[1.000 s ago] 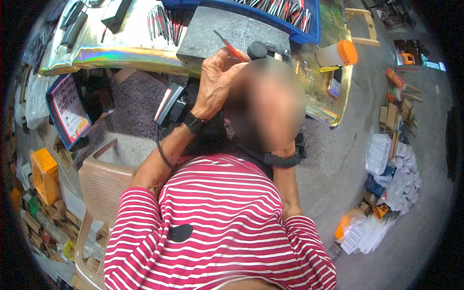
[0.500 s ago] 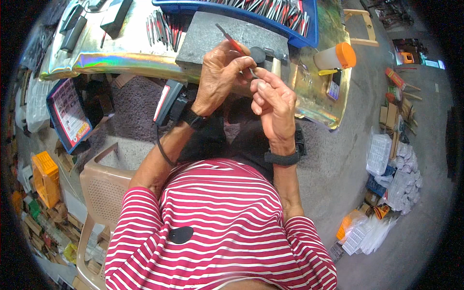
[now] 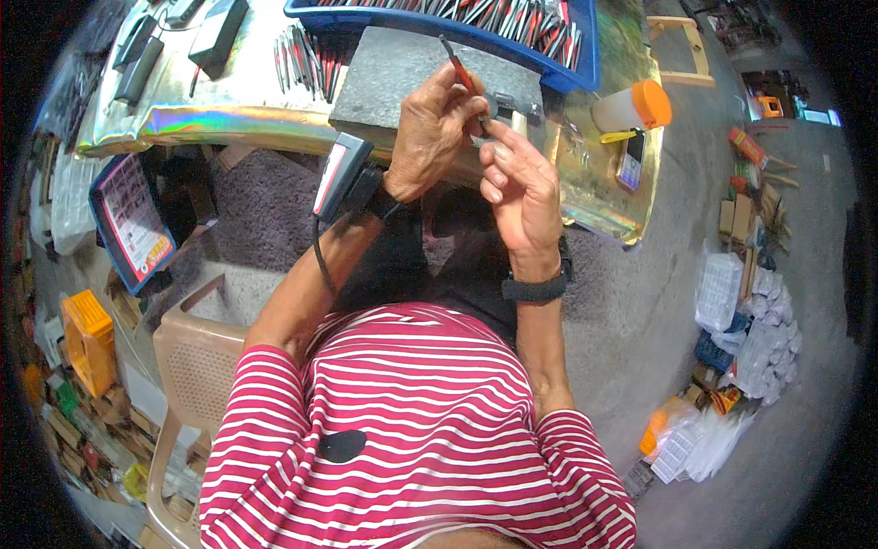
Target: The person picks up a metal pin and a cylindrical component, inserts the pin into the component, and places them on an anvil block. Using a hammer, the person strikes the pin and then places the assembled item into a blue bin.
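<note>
My left hand point(image 3: 430, 137) is closed around a slim red-and-black tool point(image 3: 459, 73), its dark thin end pointing up and away from me. My right hand point(image 3: 526, 183) meets it at the lower end, fingers curled and the index fingertip against that end. Whatever sits between the right fingertips is too small and covered to make out. Both hands are raised over the near edge of a grey stone slab point(image 3: 384, 78) on the table. Partly behind the fingers, a dark metal fitting point(image 3: 519, 102) lies on the slab.
A blue bin point(image 3: 590, 55) of similar tools stands behind the slab, with a loose bunch of tools point(image 3: 306, 64) to its left. An orange-lidded jar point(image 3: 622, 108) and a phone point(image 3: 631, 165) are at right. A beige plastic chair point(image 3: 197, 366) stands at my left.
The tool has tipped more upright and shifted slightly right in my left hand. The left wrist has turned and moved right. My right index finger has straightened somewhat toward the tool's lower end.
</note>
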Action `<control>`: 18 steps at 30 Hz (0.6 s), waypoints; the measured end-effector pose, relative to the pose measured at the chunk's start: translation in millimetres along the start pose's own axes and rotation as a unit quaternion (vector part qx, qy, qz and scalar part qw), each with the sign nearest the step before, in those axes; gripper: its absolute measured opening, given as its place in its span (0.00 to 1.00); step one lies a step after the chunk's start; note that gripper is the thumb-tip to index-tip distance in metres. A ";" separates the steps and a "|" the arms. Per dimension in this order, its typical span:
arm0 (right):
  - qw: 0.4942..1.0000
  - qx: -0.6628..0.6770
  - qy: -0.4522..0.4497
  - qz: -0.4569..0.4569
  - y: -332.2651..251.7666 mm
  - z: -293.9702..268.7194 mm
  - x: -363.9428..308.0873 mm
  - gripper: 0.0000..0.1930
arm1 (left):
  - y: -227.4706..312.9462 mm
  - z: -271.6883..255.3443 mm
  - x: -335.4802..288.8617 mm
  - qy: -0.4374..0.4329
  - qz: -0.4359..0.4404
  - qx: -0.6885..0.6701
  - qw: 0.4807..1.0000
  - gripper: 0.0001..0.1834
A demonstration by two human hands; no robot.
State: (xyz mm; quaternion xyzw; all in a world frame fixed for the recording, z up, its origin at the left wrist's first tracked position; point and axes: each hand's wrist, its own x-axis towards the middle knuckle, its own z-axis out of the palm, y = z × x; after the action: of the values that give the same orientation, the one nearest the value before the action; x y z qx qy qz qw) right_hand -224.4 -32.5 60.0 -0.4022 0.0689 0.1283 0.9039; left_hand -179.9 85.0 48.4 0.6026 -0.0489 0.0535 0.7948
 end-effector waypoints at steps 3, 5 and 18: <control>0.998 -0.046 0.024 -0.024 -4.2 -1.0 -6.3 0.16 | -3.8 1.6 7.2 -0.009 -0.009 0.007 1.000 0.04; 0.997 -0.067 0.027 -0.035 -8.0 -3.6 -13.1 0.16 | -9.9 2.3 12.0 -0.012 0.010 0.010 1.000 0.04; 0.987 -0.098 0.105 -0.075 -11.4 -37.8 -42.1 0.13 | -18.2 -1.9 13.2 -0.015 0.046 0.126 0.991 0.04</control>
State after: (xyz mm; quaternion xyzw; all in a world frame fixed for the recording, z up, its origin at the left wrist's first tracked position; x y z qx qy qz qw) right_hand -262.2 -75.4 52.4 -0.5045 0.1206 0.0236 0.8546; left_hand -164.1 82.3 32.5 0.6960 -0.0818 0.0870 0.7080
